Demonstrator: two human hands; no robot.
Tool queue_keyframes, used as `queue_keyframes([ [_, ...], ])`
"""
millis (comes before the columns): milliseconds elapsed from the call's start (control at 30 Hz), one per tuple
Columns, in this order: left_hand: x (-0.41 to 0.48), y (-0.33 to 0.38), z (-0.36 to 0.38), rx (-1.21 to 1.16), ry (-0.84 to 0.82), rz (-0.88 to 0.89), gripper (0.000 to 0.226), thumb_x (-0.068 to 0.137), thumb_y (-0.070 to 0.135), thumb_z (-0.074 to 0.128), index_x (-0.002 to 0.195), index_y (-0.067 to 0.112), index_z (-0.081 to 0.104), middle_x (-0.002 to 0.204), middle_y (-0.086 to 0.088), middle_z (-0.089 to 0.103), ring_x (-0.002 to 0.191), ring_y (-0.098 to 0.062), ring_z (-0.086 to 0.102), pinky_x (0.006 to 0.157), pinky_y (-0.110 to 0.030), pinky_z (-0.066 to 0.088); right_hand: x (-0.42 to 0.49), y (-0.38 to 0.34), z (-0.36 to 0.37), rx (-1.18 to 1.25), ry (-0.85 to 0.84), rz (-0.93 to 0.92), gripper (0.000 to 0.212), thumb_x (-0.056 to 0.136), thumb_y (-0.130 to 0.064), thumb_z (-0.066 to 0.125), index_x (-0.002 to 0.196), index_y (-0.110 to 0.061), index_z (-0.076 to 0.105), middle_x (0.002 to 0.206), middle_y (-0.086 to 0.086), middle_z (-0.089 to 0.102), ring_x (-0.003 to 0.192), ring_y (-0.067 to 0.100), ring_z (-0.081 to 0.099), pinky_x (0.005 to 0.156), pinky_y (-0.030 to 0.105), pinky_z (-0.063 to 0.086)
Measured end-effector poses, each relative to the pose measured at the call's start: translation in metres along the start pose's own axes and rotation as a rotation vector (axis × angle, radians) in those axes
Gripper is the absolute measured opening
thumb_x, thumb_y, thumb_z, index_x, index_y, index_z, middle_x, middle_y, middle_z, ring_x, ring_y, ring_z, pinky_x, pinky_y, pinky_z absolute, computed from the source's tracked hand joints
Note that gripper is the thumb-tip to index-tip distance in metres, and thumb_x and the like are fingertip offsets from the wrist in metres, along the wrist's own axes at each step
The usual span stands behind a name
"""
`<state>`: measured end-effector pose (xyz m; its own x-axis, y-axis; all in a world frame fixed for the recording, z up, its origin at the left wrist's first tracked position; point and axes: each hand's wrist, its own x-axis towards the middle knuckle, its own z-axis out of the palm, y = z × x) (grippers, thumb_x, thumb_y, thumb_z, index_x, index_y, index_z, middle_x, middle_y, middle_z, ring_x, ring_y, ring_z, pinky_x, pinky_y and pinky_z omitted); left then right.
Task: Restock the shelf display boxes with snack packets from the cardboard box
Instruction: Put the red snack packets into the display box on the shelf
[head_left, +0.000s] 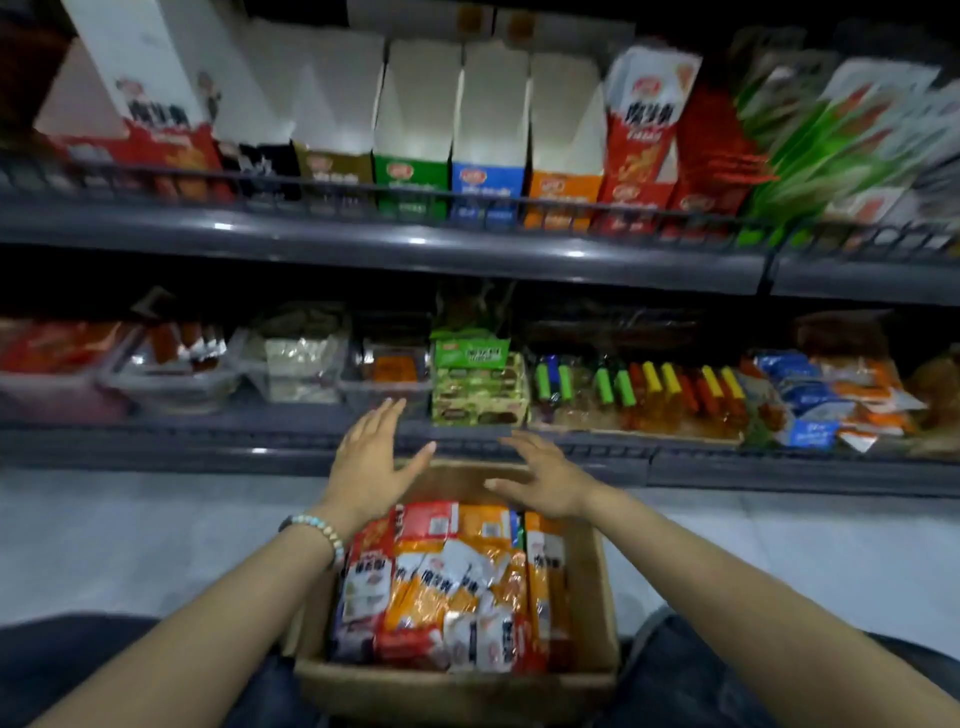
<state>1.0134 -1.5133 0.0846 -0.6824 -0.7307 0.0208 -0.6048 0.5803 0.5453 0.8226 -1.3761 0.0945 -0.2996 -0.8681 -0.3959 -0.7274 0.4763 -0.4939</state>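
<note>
A cardboard box (597, 613) sits on the floor between my knees, packed with orange, red and white snack packets (447, 582). My left hand (371, 462) hovers over the box's far left corner, fingers spread and empty. My right hand (543, 470) hovers over the far right corner, also spread and empty. On the upper shelf stands a row of display boxes: green (413, 184), blue (485, 187), orange (563, 195), brown (332, 169) and black (260, 166), their white backs showing with little inside. A tall red display box (641, 140) stands to the right of them.
A grey shelf rail (415, 244) runs across under the display boxes. The lower shelf holds clear bins (176, 384), a green carton (475, 384), colourful sticks (665, 395) and blue and orange packets (821, 400). Pale floor lies on both sides of the box.
</note>
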Motion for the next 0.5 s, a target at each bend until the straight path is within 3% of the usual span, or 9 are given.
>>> queue_keyframes([
  [200, -0.024, -0.073, 0.028, 0.047, -0.095, -0.174, 0.083, 0.088, 0.062, 0.045, 0.151, 0.013, 0.022, 0.157, -0.008, 0.025, 0.144, -0.025, 0.023, 0.118, -0.038, 0.019, 0.033, 0.0, 0.092, 0.096, -0.24, 0.076, 0.076, 0.092, -0.051, 0.052, 0.151, -0.017, 0.018, 0.16, 0.004, 0.009, 0.147, 0.024, 0.009, 0.118, 0.041, 0.017],
  [300, -0.032, -0.101, 0.037, 0.029, -0.121, -0.196, 0.087, 0.081, 0.072, 0.035, 0.147, 0.016, 0.03, 0.147, -0.009, 0.041, 0.135, -0.028, 0.038, 0.111, -0.043, 0.032, 0.043, 0.003, 0.127, 0.273, -0.319, 0.139, 0.072, 0.092, -0.046, 0.055, 0.15, -0.018, 0.023, 0.159, 0.003, 0.012, 0.144, 0.026, 0.021, 0.114, 0.037, 0.027],
  [400, -0.039, -0.121, 0.048, -0.031, -0.12, -0.199, 0.075, 0.084, 0.071, 0.036, 0.143, 0.025, 0.034, 0.133, -0.002, 0.054, 0.119, -0.024, 0.053, 0.098, -0.042, 0.045, 0.048, 0.01, 0.156, 0.437, -0.367, 0.209, 0.062, 0.09, -0.039, 0.062, 0.142, -0.015, 0.038, 0.152, 0.006, 0.03, 0.135, 0.025, 0.037, 0.103, 0.032, 0.039],
  [500, -0.045, -0.134, 0.059, -0.057, -0.144, -0.248, 0.07, 0.084, 0.069, 0.037, 0.142, 0.03, 0.033, 0.133, 0.0, 0.055, 0.118, -0.023, 0.054, 0.098, -0.043, 0.046, 0.049, 0.018, 0.183, 0.501, -0.434, 0.234, 0.046, 0.085, -0.033, 0.069, 0.124, -0.01, 0.059, 0.136, 0.004, 0.052, 0.12, 0.017, 0.052, 0.084, 0.02, 0.048],
])
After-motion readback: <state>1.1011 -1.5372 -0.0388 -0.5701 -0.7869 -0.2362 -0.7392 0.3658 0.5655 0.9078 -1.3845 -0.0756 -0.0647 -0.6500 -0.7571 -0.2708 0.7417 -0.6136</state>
